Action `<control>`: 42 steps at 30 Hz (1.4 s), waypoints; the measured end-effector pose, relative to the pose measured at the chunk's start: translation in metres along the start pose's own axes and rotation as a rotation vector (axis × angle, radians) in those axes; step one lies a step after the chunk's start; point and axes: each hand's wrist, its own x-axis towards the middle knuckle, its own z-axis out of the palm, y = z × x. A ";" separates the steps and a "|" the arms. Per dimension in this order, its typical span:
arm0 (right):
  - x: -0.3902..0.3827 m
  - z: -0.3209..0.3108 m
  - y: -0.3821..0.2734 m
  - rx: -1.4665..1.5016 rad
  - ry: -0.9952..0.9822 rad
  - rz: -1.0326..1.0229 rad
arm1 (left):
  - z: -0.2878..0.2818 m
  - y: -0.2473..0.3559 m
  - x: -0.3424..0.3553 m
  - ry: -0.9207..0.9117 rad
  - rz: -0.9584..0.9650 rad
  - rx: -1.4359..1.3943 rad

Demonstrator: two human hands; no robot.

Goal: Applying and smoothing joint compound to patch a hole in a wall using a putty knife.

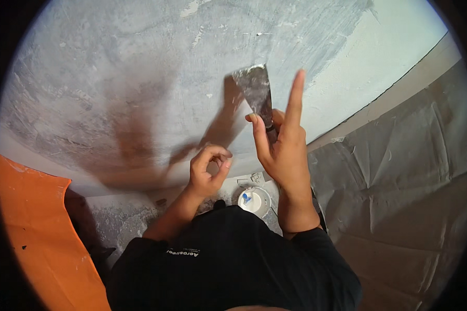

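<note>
My right hand [288, 150] grips a putty knife [251, 85] by its dark handle, index finger stretched upward. The broad metal blade points up over the grey, patchily skimmed wall [140, 46], with whitish residue along its edge; whether it touches the surface I cannot tell. My left hand [208, 168] is held lower and to the left, fingers curled toward the thumb, with nothing visible in them. Shadows of the hands and knife fall on the wall.
A white bucket [262, 205] with a small blue item inside sits on the dusty floor [124, 217] below my hands. An orange sheet [41, 223] lies at the left, a creased grey-brown sheet [399, 197] along the right. A whiter band [373, 57] borders the wall's right side.
</note>
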 end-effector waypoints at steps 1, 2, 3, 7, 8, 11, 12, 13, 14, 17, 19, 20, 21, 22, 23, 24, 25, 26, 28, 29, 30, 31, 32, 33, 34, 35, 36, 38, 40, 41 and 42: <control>-0.005 -0.005 -0.001 0.023 -0.042 0.080 | -0.001 -0.001 0.000 0.023 -0.107 -0.143; -0.010 -0.010 0.001 0.043 -0.082 0.168 | 0.000 0.002 0.002 0.023 -0.116 -0.146; -0.014 -0.014 0.009 0.012 -0.122 0.156 | 0.000 0.012 0.011 0.028 -0.119 -0.209; -0.031 -0.026 0.026 0.197 -0.274 0.322 | 0.007 0.041 0.038 0.031 -0.120 -0.275; -0.034 -0.027 0.031 0.198 -0.276 0.325 | 0.010 0.042 0.044 0.059 -0.130 -0.289; -0.048 -0.028 0.050 0.082 -0.293 0.303 | 0.018 0.035 0.047 0.114 -0.048 -0.159; -0.050 -0.028 0.055 -0.043 -0.273 0.241 | 0.020 0.032 0.047 0.162 0.045 -0.022; -0.051 -0.029 0.059 -0.167 -0.252 0.179 | 0.020 0.028 0.048 0.185 0.104 0.059; -0.052 -0.033 0.060 -0.168 -0.253 0.185 | 0.020 0.026 0.048 0.182 0.099 0.058; -0.050 -0.041 0.060 -0.131 -0.446 0.245 | 0.019 0.021 0.048 0.193 0.168 0.172; -0.050 -0.041 0.060 -0.058 -0.531 0.206 | 0.020 0.019 0.049 0.136 -0.122 -0.187; -0.050 -0.041 0.061 -0.054 -0.535 0.206 | 0.020 0.018 0.050 0.139 -0.125 -0.184; -0.050 -0.040 0.061 -0.038 -0.553 0.201 | 0.019 0.017 0.051 0.093 -0.194 -0.230; -0.050 -0.039 0.062 -0.021 -0.570 0.195 | 0.017 0.016 0.052 0.048 -0.262 -0.276; -0.051 -0.039 0.063 -0.016 -0.574 0.195 | 0.016 0.017 0.053 0.051 -0.265 -0.272; -0.052 -0.038 0.064 0.010 -0.580 0.201 | 0.015 0.018 0.054 0.019 -0.305 -0.252; -0.052 -0.037 0.066 0.036 -0.586 0.206 | 0.013 0.018 0.054 -0.014 -0.346 -0.231; -0.052 -0.037 0.066 0.042 -0.591 0.206 | 0.013 0.017 0.054 -0.009 -0.349 -0.227; -0.051 -0.037 0.068 0.034 -0.646 0.230 | 0.011 0.014 0.052 0.010 -0.347 -0.276; -0.053 -0.036 0.070 0.036 -0.648 0.232 | 0.011 0.013 0.052 0.011 -0.350 -0.274; -0.056 -0.034 0.073 0.100 -0.594 0.236 | 0.010 0.012 0.051 -0.002 -0.358 -0.249; -0.059 -0.032 0.077 0.164 -0.540 0.241 | 0.009 0.012 0.051 -0.016 -0.366 -0.225; -0.061 -0.031 0.081 0.167 -0.543 0.243 | 0.009 0.013 0.050 -0.013 -0.370 -0.222; -0.062 -0.033 0.086 0.181 -0.543 0.246 | 0.010 0.017 0.050 -0.017 -0.376 -0.229; -0.063 -0.033 0.088 0.195 -0.542 0.250 | 0.010 0.018 0.050 -0.021 -0.382 -0.236; -0.063 -0.033 0.087 0.197 -0.544 0.251 | 0.009 0.017 0.049 -0.019 -0.385 -0.235; -0.063 -0.034 0.084 0.226 -0.504 0.279 | 0.007 0.015 0.049 -0.042 -0.379 -0.156; -0.061 -0.037 0.080 0.256 -0.464 0.309 | 0.006 0.012 0.046 -0.066 -0.374 -0.077; -0.060 -0.041 0.079 0.285 -0.425 0.384 | 0.006 0.008 0.043 -0.061 -0.349 -0.175; -0.061 -0.042 0.080 0.285 -0.423 0.387 | 0.005 0.006 0.041 -0.063 -0.351 -0.176; -0.062 -0.043 0.082 0.312 -0.384 0.405 | 0.005 0.004 0.039 -0.049 -0.348 -0.150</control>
